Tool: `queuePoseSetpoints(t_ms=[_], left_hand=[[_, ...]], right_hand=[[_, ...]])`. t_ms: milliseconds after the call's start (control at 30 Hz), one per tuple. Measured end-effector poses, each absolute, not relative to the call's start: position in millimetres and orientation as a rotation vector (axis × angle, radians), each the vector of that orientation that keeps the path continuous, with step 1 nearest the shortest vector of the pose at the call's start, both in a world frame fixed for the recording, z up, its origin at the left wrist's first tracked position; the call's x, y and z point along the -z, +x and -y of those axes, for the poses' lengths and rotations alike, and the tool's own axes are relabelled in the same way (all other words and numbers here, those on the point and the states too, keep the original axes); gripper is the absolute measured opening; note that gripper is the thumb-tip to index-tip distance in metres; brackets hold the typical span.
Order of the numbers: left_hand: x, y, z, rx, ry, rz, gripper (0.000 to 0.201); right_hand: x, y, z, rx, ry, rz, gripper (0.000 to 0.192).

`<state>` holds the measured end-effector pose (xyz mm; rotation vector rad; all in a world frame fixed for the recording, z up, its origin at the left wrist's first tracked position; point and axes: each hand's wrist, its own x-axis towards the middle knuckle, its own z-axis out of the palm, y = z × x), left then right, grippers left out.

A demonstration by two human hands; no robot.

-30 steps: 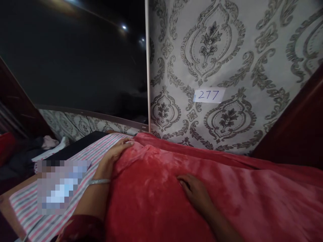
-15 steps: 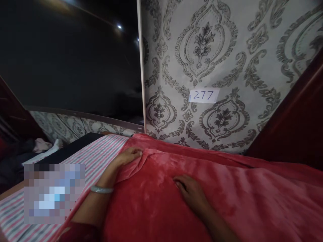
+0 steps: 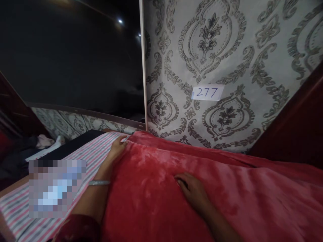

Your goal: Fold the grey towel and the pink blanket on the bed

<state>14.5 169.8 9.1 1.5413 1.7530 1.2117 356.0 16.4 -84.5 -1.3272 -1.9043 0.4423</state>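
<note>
A: What are the fingers of the left hand [image 3: 116,147] doing?

B: They are drawn together at the far left corner of the red fleece blanket [image 3: 176,188], pinching its edge right where it meets the striped sheet [image 3: 93,158]. A silver bangle [image 3: 99,183] sits on that wrist.

A: And the right hand [image 3: 193,192]?

B: It lies palm down on top of the blanket, near its middle, fingers stretched out side by side and pressed flat. It grips nothing; it only rests on the plush.

A: Where does the blanket lie?

B: It covers the right and middle part of the bed, running from the near edge of the view to the wall. A long fold crosses it near the far side. To its left the pink, white and grey stripes of the sheet show bare.

A: What stands behind?

B: Grey damask wallpaper [image 3: 227,60], with a paper label [image 3: 207,92] reading 277 stuck to it. Left of that hangs a large dark screen [image 3: 70,57]. Dark wood [image 3: 297,124] rises at the right. At far left some clothes [image 3: 42,143] lie in a dim heap.
</note>
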Motion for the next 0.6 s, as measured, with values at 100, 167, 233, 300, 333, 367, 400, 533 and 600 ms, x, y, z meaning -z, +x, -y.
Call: queuePoseSetpoints(t_ms=[100, 167, 233, 300, 333, 367, 400, 533, 600], left_hand=[[-0.9, 12.1, -174.3, -1.093, 1.641, -1.883, 0.047], [4.7, 10.2, -176.7, -0.998, 1.691, -1.978, 0.043], [9.5, 8.6, -178.0, -0.898, 1.740, -2.047, 0.037], [13.0, 7.4, -179.2, -0.810, 1.787, -2.093, 0.033], [14.1, 6.9, -180.0, -0.772, 1.804, -2.111, 0.033], [14.7, 6.4, -181.0, -0.737, 1.816, -2.127, 0.034], [14.9, 5.7, -182.3, -0.703, 1.822, -2.140, 0.035], [13.4, 1.9, -186.1, -0.613, 1.839, -2.149, 0.042], [12.9, 1.5, -185.5, -0.598, 1.870, -2.128, 0.042]], right_hand=[[85.4, 356.7, -16.4, -0.458, -1.329, 1.912, 0.032], [85.8, 357.1, -16.2, -0.469, -1.336, 1.915, 0.032], [86.1, 357.4, -16.0, -0.475, -1.342, 1.916, 0.032], [86.3, 357.5, -16.0, -0.482, -1.339, 1.915, 0.032], [86.2, 357.5, -16.1, -0.487, -1.335, 1.915, 0.032], [86.0, 357.4, -16.3, -0.491, -1.330, 1.912, 0.032], [85.8, 357.3, -16.4, -0.495, -1.326, 1.910, 0.032], [84.1, 357.3, -16.8, -0.493, -1.340, 1.914, 0.032], [83.6, 357.5, -16.6, -0.490, -1.356, 1.921, 0.032]])
